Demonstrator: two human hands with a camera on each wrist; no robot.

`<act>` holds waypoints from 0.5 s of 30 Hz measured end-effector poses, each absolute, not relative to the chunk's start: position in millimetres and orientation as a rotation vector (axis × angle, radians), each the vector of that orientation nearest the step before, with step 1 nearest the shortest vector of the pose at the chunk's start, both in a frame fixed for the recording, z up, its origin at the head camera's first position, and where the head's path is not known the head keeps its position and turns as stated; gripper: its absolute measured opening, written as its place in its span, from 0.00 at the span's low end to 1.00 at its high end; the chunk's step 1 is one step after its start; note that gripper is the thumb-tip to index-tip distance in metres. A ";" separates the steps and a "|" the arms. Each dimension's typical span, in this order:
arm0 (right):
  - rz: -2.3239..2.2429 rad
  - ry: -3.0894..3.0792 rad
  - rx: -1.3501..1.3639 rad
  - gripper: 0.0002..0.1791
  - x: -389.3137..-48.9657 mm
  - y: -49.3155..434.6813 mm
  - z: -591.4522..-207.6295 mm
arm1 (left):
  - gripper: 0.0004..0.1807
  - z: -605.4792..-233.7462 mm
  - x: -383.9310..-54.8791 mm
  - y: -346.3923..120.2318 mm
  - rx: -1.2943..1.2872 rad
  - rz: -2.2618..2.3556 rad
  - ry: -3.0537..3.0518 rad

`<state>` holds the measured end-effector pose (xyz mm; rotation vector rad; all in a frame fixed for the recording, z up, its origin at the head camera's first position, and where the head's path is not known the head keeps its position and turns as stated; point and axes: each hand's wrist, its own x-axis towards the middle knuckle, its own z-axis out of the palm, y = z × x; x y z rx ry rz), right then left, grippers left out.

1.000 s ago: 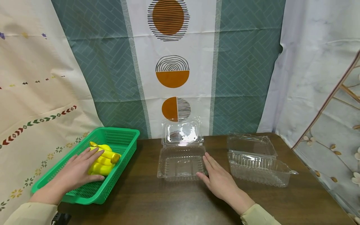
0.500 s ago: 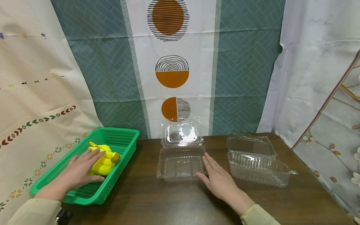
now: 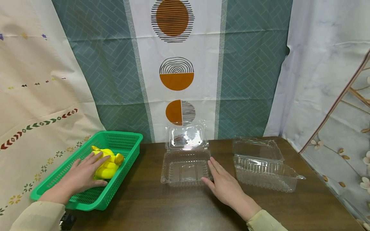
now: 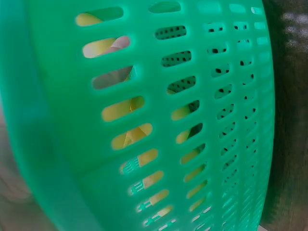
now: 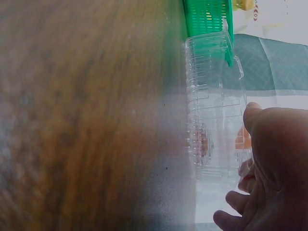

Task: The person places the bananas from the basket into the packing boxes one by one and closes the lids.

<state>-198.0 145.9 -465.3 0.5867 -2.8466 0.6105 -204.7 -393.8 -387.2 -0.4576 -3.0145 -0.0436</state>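
In the head view, my left hand (image 3: 79,178) reaches into a green plastic basket (image 3: 136,150). Its fingers lie fairly straight over a bunch of yellow bananas (image 3: 108,166), with the thumb stretched out beside it. Through the slots of the basket wall (image 4: 57,120), the left wrist view shows yellow bits of the bananas. My right hand (image 3: 226,187) touches the right rim of a clear plastic clamshell container (image 3: 188,170), fingers straight and thumb apart. That container stands with its lid (image 3: 186,136) raised at the back. In the right wrist view its ribbed side faces the camera.
A second clear clamshell container (image 3: 266,176), also with its lid up, stands to the right on the brown table (image 3: 185,208). Behind the table hangs a patterned cloth (image 3: 245,80). More printed cloth (image 3: 37,106) lines the left side.
My left hand and sleeve have shifted slightly to the right over the bananas, whose visible stem end has turned a little. The right hand and both containers stay in place.
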 end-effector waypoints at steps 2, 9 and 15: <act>0.617 -2.846 0.584 0.45 -198.1 145.9 -465.6 | 0.59 -388.4 -206.1 -393.6 -0.458 -0.033 -3.014; 0.611 -2.860 0.582 0.46 -198.9 146.5 -467.0 | 0.54 -392.0 -210.1 -392.5 -0.470 -0.027 -3.004; 0.612 -2.861 0.584 0.46 -199.2 146.7 -467.7 | 0.50 -394.3 -212.2 -389.7 -0.464 -0.013 -2.981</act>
